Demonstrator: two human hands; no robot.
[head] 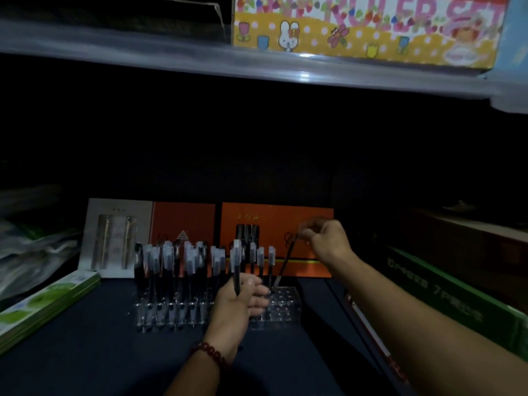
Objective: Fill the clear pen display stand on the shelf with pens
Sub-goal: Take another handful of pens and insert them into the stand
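while the shelf (85, 332) carries a clear pen display stand (285, 308) crowded with upright pens (171, 261) across its left part, its right holes look empty. the right hand (325, 238) pinches a slanted pen (287, 260) by its top between its fingers (310, 231), tip at a far hole; the left hand (237, 305) grips a spare pen (236, 270).

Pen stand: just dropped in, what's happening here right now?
A person is loading the clear pen display stand on a dark shelf. The right hand pinches the top of a tilted pen, whose lower end is at the stand's back row near the right end. Whether it is seated is unclear. The left hand grips a capped pen upright, in front of the stand. Standing pens fill the left and middle, and the right-end holes are empty.
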